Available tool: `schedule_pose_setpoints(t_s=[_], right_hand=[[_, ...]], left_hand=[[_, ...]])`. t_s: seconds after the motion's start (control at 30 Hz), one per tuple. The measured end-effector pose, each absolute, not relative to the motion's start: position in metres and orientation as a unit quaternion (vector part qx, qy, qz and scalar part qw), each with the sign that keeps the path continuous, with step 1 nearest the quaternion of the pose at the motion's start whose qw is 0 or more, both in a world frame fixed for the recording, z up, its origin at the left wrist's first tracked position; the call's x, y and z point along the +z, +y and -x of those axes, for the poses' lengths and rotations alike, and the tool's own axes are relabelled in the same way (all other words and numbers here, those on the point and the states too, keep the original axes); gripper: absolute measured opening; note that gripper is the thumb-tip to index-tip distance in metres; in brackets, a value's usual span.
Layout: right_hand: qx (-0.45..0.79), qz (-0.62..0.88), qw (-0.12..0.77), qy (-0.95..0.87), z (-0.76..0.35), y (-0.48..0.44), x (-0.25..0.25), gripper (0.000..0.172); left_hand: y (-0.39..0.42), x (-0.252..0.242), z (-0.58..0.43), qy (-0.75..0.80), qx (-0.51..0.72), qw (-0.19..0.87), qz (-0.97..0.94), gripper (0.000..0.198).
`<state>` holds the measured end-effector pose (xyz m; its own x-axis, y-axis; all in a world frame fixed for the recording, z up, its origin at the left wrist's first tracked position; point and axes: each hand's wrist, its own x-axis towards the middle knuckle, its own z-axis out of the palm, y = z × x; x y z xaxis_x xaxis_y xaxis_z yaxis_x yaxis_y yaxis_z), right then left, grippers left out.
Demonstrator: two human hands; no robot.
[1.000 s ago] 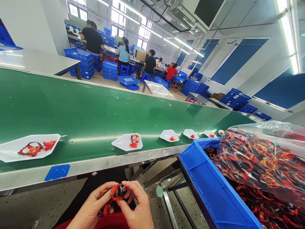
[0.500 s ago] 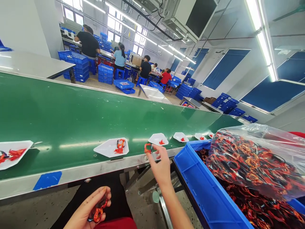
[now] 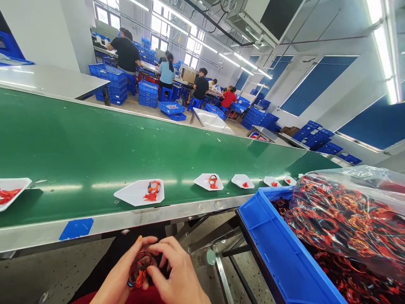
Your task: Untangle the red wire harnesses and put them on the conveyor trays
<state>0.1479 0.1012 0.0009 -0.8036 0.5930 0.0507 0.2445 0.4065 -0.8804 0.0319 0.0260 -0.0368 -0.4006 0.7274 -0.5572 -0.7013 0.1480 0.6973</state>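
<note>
My left hand [image 3: 122, 270] is curled around several small coils of red and black wire [image 3: 141, 268], low in front of my lap. My right hand [image 3: 175, 270] has come up to the same coils, its thumb and fingers closing on one at the edge of the left palm. On the green belt beyond, a white tray [image 3: 129, 193] holds a wire coil [image 3: 154, 186] and small red pieces [image 3: 149, 197]. Another white tray [image 3: 202, 182] farther right also carries a wire coil [image 3: 213, 181].
More white trays [image 3: 237, 180] with red pieces line the green conveyor belt [image 3: 95, 147]. To the right, a blue crate [image 3: 278, 249] holds many wire coils and a clear bag [image 3: 344, 215] full of them. Several people sit at benches behind the belt.
My right hand has gone from beside the middle tray back to my left hand. The coil it held now lies in that tray. The trays have shifted slightly left along the belt.
</note>
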Motion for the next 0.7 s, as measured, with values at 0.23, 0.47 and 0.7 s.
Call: schedule_pose_setpoints(t_s=[0.23,0.47,0.7], right_hand=[[0.595,0.302,0.215,-0.713,-0.141,0.094,-0.023,0.037],[0.712,0.330,0.238,-0.572,-0.143,0.096,-0.026,0.023],[0.521,0.318,0.275,-0.743,-0.152,0.100,-0.016,0.029]], left_hand=[[0.023,-0.040,-0.031,0.524,0.644,0.556,-0.039,0.049],[0.026,-0.051,-0.033,0.513,0.639,0.571,-0.049,0.047],[0.025,-0.052,-0.030,0.514,0.645,0.560,-0.081,0.037]])
